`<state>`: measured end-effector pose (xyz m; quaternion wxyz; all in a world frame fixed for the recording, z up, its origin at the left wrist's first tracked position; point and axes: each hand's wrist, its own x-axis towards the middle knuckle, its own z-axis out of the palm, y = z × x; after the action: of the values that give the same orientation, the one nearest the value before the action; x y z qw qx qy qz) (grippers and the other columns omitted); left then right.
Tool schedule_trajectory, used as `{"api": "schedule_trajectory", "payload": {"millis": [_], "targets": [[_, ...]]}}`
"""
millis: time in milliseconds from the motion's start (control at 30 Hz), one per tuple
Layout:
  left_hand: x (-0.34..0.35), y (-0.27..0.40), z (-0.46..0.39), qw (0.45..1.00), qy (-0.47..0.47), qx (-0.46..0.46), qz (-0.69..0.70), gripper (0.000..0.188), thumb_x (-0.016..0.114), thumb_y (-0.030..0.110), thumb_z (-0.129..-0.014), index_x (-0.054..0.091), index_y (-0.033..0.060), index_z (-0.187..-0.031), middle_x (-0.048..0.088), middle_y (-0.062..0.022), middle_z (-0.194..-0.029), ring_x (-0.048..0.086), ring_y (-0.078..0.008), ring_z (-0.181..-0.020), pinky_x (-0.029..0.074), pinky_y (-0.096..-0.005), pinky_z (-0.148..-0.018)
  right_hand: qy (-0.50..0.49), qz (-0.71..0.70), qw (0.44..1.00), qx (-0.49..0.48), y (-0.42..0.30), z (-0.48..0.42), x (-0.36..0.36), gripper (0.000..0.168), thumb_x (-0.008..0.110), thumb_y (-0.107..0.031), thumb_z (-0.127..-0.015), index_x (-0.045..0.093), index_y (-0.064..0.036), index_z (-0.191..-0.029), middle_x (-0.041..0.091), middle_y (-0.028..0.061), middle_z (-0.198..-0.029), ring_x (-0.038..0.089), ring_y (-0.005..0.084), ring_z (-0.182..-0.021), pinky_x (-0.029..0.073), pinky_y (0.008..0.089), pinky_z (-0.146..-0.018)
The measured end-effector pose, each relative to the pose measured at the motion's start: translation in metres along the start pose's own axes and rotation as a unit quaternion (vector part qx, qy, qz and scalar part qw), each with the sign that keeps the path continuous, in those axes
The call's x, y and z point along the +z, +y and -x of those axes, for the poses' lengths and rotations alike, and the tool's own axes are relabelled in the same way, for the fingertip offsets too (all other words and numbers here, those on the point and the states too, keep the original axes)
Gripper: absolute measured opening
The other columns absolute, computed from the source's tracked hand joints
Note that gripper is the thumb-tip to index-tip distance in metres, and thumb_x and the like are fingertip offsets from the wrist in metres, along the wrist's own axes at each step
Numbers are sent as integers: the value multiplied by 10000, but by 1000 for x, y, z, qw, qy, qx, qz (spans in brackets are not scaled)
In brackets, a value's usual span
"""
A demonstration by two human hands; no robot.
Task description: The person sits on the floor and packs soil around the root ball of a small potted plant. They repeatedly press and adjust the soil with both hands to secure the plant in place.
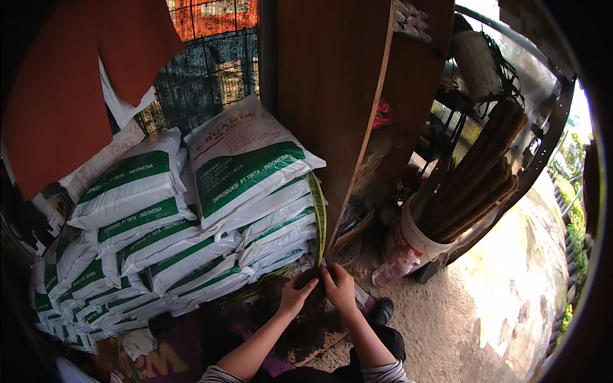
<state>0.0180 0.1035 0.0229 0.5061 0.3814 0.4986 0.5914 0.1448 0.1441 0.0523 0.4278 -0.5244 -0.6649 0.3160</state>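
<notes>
A snake plant with long, yellow-edged green leaves stands upright between my hands, its tips in front of the stacked sacks. My left hand curls around the dark base of the plant from the left. From the other side, my right hand grips the same base, thumb and fingers close to the leaf bottom. Whether that dark mass is soil, roots or a pot is hard to tell in the shadow. Below my hands, dark soil is spread over a printed sheet on the ground.
White-and-green printed sacks are piled high at the left. A wooden shelf rises ahead. To the right stands a white bucket of long brown fibrous poles, with a pink-tinted plastic bottle before it. Rough concrete floor lies at the right.
</notes>
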Motion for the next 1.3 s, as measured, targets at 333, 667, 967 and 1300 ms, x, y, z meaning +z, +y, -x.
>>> {"api": "schedule_trajectory", "payload": {"millis": [333,667,967,1300], "targets": [[10,8,1,992,27,25,-120,377,723,277,-761,623,10,-1008,667,-87,-905,621,-125,-849,475,-272,-763,37,48,998,11,12,6,-1,213,574,-171,-835,535,37,-859,578,225,-795,569,392,-746,439,390,-656],[38,-15,-21,996,48,2,-77,354,722,209,-755,619,0,-1021,666,-96,-930,628,-148,-869,474,-275,-787,93,93,990,50,18,-9,-10,230,623,-171,-793,540,44,-797,577,204,-748,573,391,-721,442,412,-635],[36,-5,-15,996,28,-1,-86,314,692,178,-780,618,-13,-1018,663,-89,-935,611,-129,-874,462,-276,-791,125,48,990,39,11,-4,-3,202,584,-125,-825,473,40,-789,524,210,-724,521,384,-659,405,399,-591],[-10,-11,-7,990,-12,-134,38,336,624,246,-857,610,-10,-1074,632,-64,-1003,585,-120,-914,444,-253,-816,30,0,1000,1,0,15,-3,189,603,-156,-823,570,24,-872,575,186,-815,564,390,-771,449,402,-668]]}}
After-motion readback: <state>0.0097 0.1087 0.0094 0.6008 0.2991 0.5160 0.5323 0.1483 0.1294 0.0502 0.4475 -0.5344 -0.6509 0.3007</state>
